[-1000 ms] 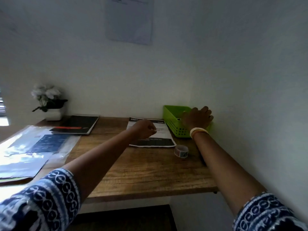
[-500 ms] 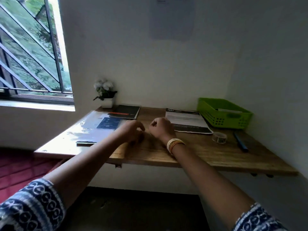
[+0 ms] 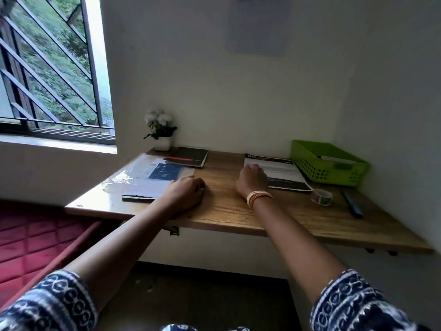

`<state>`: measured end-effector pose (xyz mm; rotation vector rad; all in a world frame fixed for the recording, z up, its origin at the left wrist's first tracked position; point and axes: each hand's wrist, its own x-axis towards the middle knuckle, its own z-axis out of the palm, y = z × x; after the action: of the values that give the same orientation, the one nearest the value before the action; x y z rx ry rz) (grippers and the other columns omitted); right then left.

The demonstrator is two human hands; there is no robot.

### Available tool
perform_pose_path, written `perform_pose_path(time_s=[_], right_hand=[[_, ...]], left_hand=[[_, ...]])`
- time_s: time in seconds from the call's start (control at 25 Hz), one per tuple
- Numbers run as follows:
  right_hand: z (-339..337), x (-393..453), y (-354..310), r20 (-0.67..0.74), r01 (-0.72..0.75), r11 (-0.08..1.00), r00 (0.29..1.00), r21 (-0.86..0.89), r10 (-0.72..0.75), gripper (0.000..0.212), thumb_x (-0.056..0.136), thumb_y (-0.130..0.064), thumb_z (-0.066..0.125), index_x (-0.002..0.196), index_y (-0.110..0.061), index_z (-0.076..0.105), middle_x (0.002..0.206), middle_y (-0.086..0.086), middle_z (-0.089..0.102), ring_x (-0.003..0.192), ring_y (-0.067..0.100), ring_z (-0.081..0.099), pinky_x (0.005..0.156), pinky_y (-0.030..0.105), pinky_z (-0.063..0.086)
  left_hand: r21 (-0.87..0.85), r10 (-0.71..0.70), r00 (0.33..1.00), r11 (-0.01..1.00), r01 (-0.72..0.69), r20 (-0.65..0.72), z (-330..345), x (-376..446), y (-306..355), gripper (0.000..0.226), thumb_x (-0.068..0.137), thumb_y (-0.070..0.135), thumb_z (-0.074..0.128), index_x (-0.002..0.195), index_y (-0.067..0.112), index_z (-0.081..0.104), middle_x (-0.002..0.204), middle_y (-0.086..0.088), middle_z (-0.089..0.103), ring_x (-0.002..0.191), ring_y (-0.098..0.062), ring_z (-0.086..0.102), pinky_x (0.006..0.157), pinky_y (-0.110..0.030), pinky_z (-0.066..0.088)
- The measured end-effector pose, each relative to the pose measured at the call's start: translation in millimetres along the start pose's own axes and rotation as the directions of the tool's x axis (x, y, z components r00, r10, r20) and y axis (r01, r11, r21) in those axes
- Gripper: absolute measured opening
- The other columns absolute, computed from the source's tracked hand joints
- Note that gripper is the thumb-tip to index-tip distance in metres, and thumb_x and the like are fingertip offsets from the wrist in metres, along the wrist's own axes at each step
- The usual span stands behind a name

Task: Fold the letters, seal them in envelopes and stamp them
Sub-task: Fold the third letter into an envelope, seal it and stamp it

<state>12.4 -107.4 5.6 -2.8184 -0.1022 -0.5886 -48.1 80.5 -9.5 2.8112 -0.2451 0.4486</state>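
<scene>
A printed letter sheet (image 3: 281, 173) with black bands lies flat on the wooden desk (image 3: 238, 211), right of centre. My right hand (image 3: 253, 180) rests on the sheet's left edge with fingers curled over it; whether it grips the paper is unclear. My left hand (image 3: 186, 192) lies on the bare wood in a loose fist, beside a clear plastic folder (image 3: 145, 177) holding papers. A roll of patterned tape (image 3: 321, 197) sits just right of the letter. A green plastic basket (image 3: 329, 166) at the back right holds a white envelope-like piece.
A blue pen (image 3: 352, 206) lies near the right wall. A black notebook (image 3: 188, 156) and a small potted white flower (image 3: 160, 130) stand at the back left. A window is on the left, a red cushion below it.
The view swung left and back. My right hand left the green basket, came to the desk centre, then reached onto the letter's edge. My left hand settled on the wood beside the folder.
</scene>
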Motion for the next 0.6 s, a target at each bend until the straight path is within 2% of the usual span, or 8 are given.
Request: perform_pose_path(time_s=[0.12, 0.28, 0.36, 0.48, 0.6], right_hand=[[-3.2, 14.0, 29.0, 0.066, -0.048, 0.999, 0.997, -0.008, 0.048, 0.033, 0.093, -0.014, 0.044, 0.12, -0.001, 0.059, 0.124, 0.023, 0.059, 0.114, 0.038, 0.058, 0.093, 0.04, 0.048], [-2.4, 18.8, 32.4, 0.011, 0.021, 0.998, 1.0, -0.057, -0.02, 0.029, 0.094, -0.01, 0.045, 0.116, 0.0, 0.062, 0.117, 0.022, 0.063, 0.111, 0.038, 0.06, 0.089, 0.04, 0.049], [-3.5, 18.0, 30.7, -0.004, 0.065, 0.997, 0.998, -0.037, -0.065, 0.028, 0.094, -0.012, 0.046, 0.114, -0.002, 0.064, 0.115, 0.021, 0.065, 0.108, 0.036, 0.062, 0.087, 0.039, 0.05], [-10.1, 8.9, 34.0, -0.114, 0.183, 0.978, 0.979, 0.097, -0.172, 0.023, 0.094, -0.018, 0.049, 0.103, -0.007, 0.067, 0.102, 0.018, 0.07, 0.097, 0.034, 0.065, 0.078, 0.036, 0.051], [-19.5, -5.3, 44.9, -0.239, 0.328, 0.904, 0.934, 0.273, -0.267, 0.008, 0.088, -0.008, 0.058, 0.089, -0.01, 0.065, 0.089, 0.012, 0.071, 0.085, 0.025, 0.066, 0.073, 0.031, 0.053]], left_hand=[[-0.016, -0.01, 1.0, 1.0, 0.01, 0.003, 0.5, 9.0, 9.7, 0.03, 0.095, 0.028, 0.045, 0.119, 0.023, 0.062, 0.123, -0.006, 0.06, 0.109, -0.026, 0.059, 0.094, -0.045, 0.049], [-0.02, 0.026, 0.999, 0.999, -0.026, 0.022, 5.9, 31.8, 11.7, 0.029, 0.096, 0.024, 0.045, 0.118, 0.02, 0.063, 0.119, -0.008, 0.063, 0.104, -0.023, 0.06, 0.091, -0.039, 0.051], [0.035, 0.028, 0.998, 0.999, -0.03, 0.062, 6.9, 46.8, 8.9, 0.03, 0.095, 0.026, 0.043, 0.117, 0.023, 0.063, 0.119, -0.006, 0.064, 0.103, -0.022, 0.061, 0.089, -0.039, 0.052], [0.088, -0.007, 0.989, 0.996, -0.007, 0.149, 8.0, 70.2, -0.1, 0.03, 0.094, 0.03, 0.043, 0.116, 0.028, 0.063, 0.12, -0.004, 0.064, 0.105, -0.022, 0.061, 0.089, -0.042, 0.053], [-0.091, -0.063, 0.994, 0.993, 0.072, 0.094, 17.9, 87.4, -17.0, 0.027, 0.093, 0.03, 0.052, 0.117, 0.023, 0.065, 0.119, -0.002, 0.064, 0.109, -0.022, 0.059, 0.095, -0.038, 0.048]])
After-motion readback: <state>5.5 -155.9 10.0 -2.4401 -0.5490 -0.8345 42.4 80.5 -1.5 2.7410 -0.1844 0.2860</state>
